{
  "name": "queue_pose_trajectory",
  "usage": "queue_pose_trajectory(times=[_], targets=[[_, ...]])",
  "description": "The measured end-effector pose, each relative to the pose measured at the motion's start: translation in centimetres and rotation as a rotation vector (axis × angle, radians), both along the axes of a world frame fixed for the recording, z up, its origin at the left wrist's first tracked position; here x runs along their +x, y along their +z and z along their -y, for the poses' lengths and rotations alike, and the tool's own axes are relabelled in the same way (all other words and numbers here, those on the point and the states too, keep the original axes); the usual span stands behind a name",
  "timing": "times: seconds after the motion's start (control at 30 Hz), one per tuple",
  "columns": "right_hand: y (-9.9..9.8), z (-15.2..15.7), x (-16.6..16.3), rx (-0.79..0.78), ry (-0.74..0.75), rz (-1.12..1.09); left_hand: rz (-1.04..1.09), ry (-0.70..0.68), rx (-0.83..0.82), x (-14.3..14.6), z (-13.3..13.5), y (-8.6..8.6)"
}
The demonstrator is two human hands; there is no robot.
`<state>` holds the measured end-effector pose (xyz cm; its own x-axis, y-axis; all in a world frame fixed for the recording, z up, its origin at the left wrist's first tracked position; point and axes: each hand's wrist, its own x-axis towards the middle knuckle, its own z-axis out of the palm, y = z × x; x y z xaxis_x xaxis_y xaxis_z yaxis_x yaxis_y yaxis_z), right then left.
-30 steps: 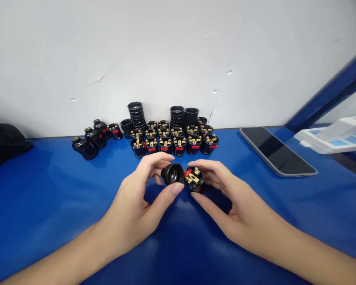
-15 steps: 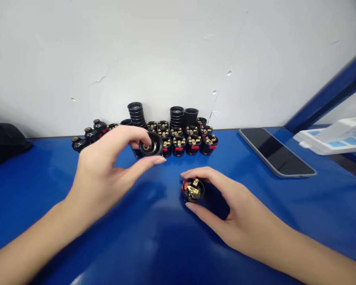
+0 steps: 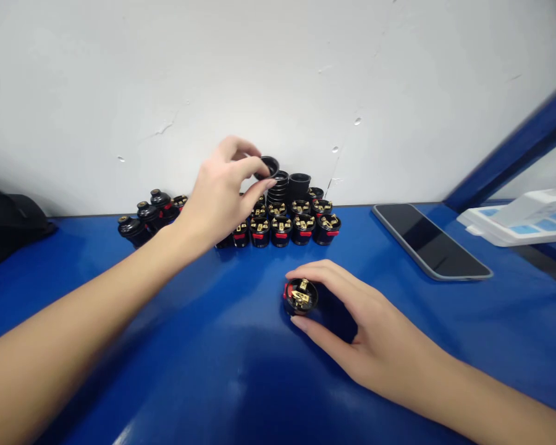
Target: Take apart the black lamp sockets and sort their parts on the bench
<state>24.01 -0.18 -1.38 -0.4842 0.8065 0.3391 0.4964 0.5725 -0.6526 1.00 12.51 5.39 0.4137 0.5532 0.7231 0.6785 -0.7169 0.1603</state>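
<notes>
Between its thumb and fingers, my left hand [image 3: 234, 176] pinches a black round cap [image 3: 272, 165], hollow side partly showing. That cap is just above a stack of black rings [image 3: 278, 188] near the wall; whether it touches the stack I cannot tell. Lower down, my right hand [image 3: 347, 315] grips a round black socket body [image 3: 301, 296] with brass contacts and a red tab, its open face up, at the blue table surface. Several similar socket bodies [image 3: 281, 230] stand in rows behind it. My left hand and forearm hide part of these rows.
Assembled black pieces with brass tops [image 3: 132, 228] stand at the left. A black cup-shaped part [image 3: 299, 184] sits by the stack. To the right lie a phone [image 3: 430, 240] and a white tray with blue compartments [image 3: 519, 222]. A white wall [image 3: 278, 80] closes the back; a dark object [image 3: 12, 222] is far left.
My left hand has moved up, away and to the right, from in front of the rows to above the ring stack. My right hand stays in place around the socket body.
</notes>
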Motion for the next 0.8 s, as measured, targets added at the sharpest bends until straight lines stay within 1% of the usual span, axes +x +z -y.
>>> queue_pose_trajectory(times=[0.07, 0.17, 0.3, 0.53, 0.63, 0.73, 0.8], targets=[[-0.1, 0.0, 0.1, 0.009, 0.002, 0.0, -0.015, -0.007, 0.041, 1.0, -1.7, 0.1], [-0.3, 0.0, 0.2, 0.006, 0.006, 0.005, -0.046, -0.013, 0.04, 2.2, -3.6, 0.0], [-0.3, -0.1, 0.2, 0.001, -0.001, -0.006, -0.066, -0.014, 0.011, 3.1, -4.9, -0.4], [-0.6, 0.0, 0.3, 0.013, -0.008, 0.011, -0.115, 0.003, -0.013, 3.3, -5.7, -1.4], [-0.9, 0.0, 0.3, 0.051, -0.057, 0.036, -0.127, -0.005, -0.018, 3.1, -5.8, -1.4], [-1.0, -0.1, 0.3, 0.079, -0.133, 0.037, -0.097, -0.008, -0.007, 3.1, -4.9, -1.0], [-1.0, -0.3, 0.3, 0.067, -0.166, 0.04, -0.072, -0.038, 0.014, 3.1, -3.5, -0.5]])
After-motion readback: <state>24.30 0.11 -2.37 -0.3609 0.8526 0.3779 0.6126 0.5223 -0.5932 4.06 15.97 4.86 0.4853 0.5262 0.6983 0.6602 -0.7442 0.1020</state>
